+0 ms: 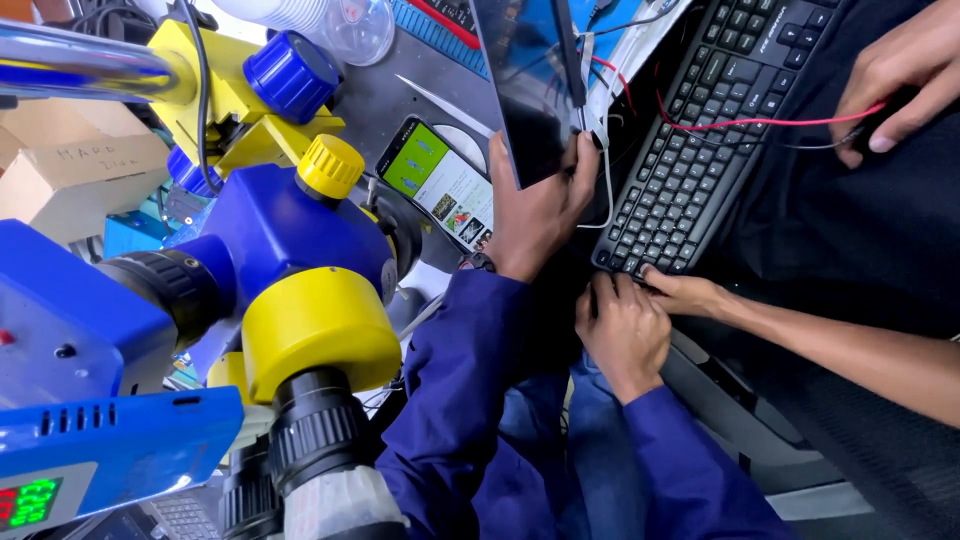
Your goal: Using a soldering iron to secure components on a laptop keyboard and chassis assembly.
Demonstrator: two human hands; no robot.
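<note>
Left hand (535, 205): raised over the table (400, 95), fingers clamped on the lower edge of a thin dark panel (520, 90), thumb on the near face and the rest wrapped behind.
Right hand (622, 325): resting at the near corner of a black keyboard (705, 130), fingers curled together over its edge; whether they grip it or only press on it I cannot tell.
Other hands: a second person's hand (690, 293) lies just beside the right hand at the same keyboard corner, and another hand (900, 75) at the upper right pinches a red wire (760, 123).
Panel: flat, glassy, rigid and very thin, with a glossy face that mirrors the room; held tilted, upright on its edge, with thin white wires (605, 175) hanging from it.
Keyboard: matt black plastic, rows of low square keys, lying aslant and partly over a dark lap rather than flat on the table.
Phone (440, 183): lit screen, face up on the grey table just left of the panel.
Microscope (290, 270): bulky blue and yellow body with ribbed black knobs, close to the left sleeve.
Risk, panel: held by one edge only, it could twist or slip and crack; the smooth glass gives little hold.
Risk, wires: the red wire runs taut across the keys, so a shift of the keyboard may tug it loose.
Risk, crowding: hands packed at one corner could knock each other.
</note>
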